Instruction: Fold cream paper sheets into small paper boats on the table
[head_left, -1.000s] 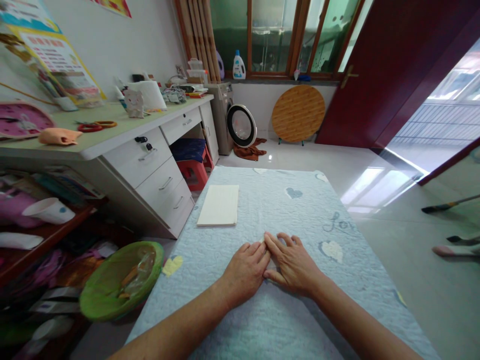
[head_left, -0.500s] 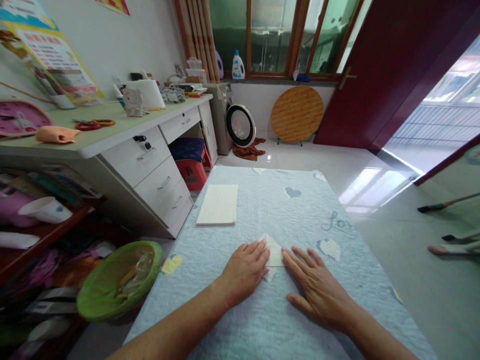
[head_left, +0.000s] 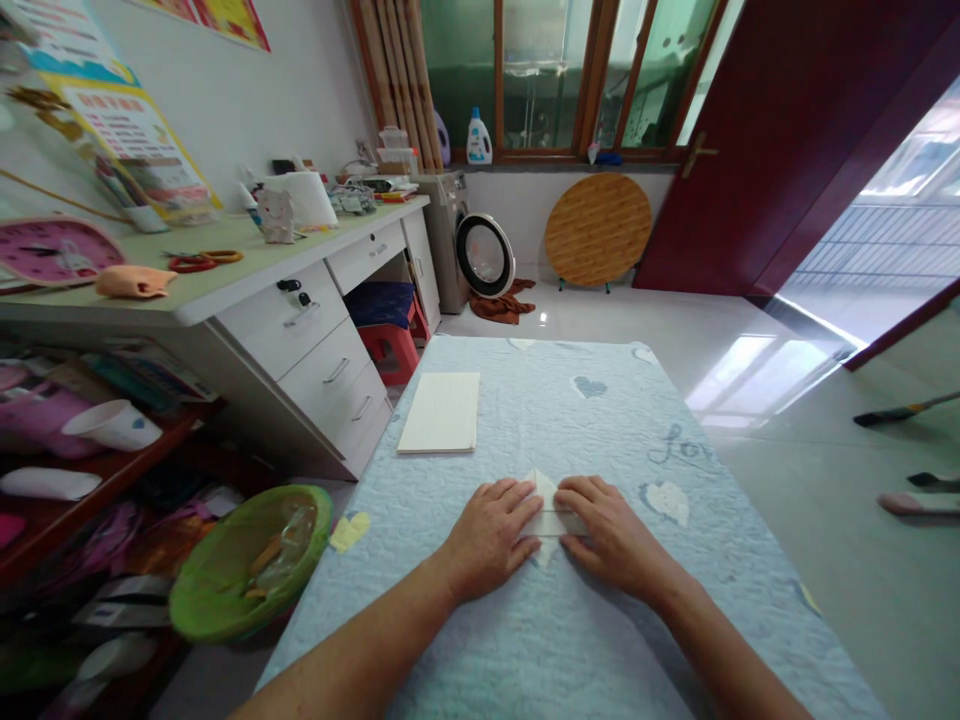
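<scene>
A small folded sheet of paper (head_left: 550, 523), pale with a pointed top, lies on the blue quilted tablecloth (head_left: 517, 640) in front of me. My left hand (head_left: 486, 535) covers its left side, fingers together on top and the thumb at the lower edge. From the right, my right hand (head_left: 613, 532) has its fingers curled over the other side, with the thumb near the bottom edge. Both hands are closed on the paper and hide its side corners. Beyond my left hand rests a cream paper pad (head_left: 439, 412).
A green basket (head_left: 187, 590) stands on the floor left of the table, beside a cluttered shelf (head_left: 180, 430). The white desk (head_left: 300, 345) holds scissors (head_left: 202, 261) and a pink clock (head_left: 56, 250). Behind are a washing machine (head_left: 448, 240) and a round wooden board (head_left: 598, 230).
My right hand has moved in from spread fingers at the paper's right edge to curled fingers over its right side. My left hand stays on the left side. The view has shifted slightly.
</scene>
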